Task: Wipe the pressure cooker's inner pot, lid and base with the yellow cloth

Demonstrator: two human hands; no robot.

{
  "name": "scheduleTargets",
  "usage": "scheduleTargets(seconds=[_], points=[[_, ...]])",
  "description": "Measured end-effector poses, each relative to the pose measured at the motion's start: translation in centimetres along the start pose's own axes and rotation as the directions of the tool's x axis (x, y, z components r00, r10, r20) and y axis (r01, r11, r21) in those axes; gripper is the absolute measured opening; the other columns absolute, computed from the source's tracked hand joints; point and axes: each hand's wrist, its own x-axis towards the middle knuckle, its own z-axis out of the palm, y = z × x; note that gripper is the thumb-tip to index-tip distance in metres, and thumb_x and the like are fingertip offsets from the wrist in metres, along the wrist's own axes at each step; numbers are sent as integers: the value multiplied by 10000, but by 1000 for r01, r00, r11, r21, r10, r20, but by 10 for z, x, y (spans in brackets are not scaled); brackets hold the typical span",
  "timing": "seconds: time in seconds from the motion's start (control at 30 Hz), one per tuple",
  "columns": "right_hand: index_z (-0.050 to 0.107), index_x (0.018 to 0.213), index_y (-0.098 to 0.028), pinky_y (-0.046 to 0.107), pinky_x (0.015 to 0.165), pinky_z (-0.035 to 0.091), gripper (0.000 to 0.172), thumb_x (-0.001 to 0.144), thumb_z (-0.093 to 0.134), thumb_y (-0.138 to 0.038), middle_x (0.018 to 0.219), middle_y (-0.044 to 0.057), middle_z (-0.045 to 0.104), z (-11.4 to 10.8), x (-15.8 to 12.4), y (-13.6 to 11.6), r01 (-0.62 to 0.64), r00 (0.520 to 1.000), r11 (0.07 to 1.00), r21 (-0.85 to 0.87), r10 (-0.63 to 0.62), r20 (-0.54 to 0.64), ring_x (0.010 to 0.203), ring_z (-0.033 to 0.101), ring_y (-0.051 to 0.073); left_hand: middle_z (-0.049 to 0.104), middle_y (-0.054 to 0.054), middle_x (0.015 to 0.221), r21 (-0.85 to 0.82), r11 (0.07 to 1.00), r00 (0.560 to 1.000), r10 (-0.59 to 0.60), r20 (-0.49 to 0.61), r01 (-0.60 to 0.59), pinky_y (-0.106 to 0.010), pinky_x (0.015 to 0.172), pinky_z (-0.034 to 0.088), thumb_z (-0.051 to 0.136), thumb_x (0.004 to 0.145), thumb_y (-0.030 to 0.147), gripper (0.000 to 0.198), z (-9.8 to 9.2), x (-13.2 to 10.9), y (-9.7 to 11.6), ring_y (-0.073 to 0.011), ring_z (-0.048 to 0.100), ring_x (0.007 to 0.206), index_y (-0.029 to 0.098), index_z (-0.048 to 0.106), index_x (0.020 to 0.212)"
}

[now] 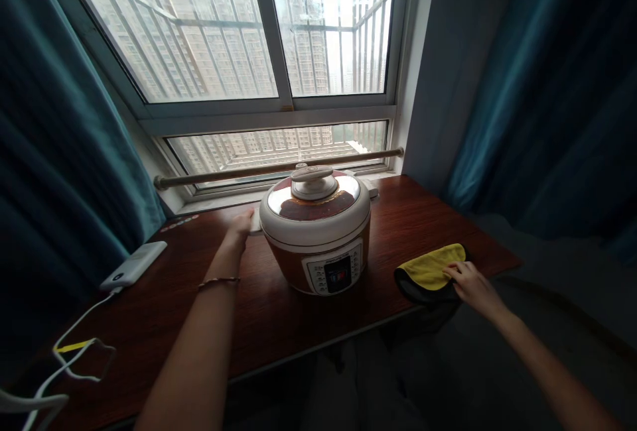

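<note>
Left grip [243,222] up at the side handle [255,220] of the cream-and-brown cooker [314,235], standing upright mid-bench [398,215], lid [318,209] on, display panel [338,274] facing the near edge! Over towards the right corner, right by that near edge, the right grip [462,277] pinches a yellow cloth [428,268] with dark trim; near the left edge lies a white device [134,264], and past the far edge, the big window [343,33]

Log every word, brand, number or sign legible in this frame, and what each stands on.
None can be read with certainty.
Cooker, front panel: lettering above the display, too small.
Display: lit marks, too blurred.
Buttons beside it: labels too small.
White device: marking on its dark spot, too small.
</note>
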Motion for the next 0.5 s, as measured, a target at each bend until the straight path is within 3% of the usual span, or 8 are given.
scheduleTargets(seconds=[0.17,0.33,0.5], points=[[652,940,-205,327,782,443,301,763,439,-88,910,94,640,-6,16,3,96,995,994,-61,-96,10,892,573,222,649,-99,704,23,995,994,-98,-44,99,-369,646,476,494,720,314,237,1,-5,9,-272,587,778,122,632,740],[647,950,-180,341,824,429,288,807,405,-119,914,111,641,-22,34,3,85,996,996,-14,-86,-32,906,575,230,656,-96,727,22,991,990,-132,-54,133,-365,661,476,495,735,322,249,2,-7,12,-264,584,791,119,634,771],[655,890,-226,313,800,445,246,721,509,-123,892,70,646,-39,36,-13,195,972,972,128,-209,106,884,584,207,650,-92,717,22,986,985,-164,-45,165,-360,664,476,490,738,324,245,2,-2,7,-261,583,783,121,626,755]])
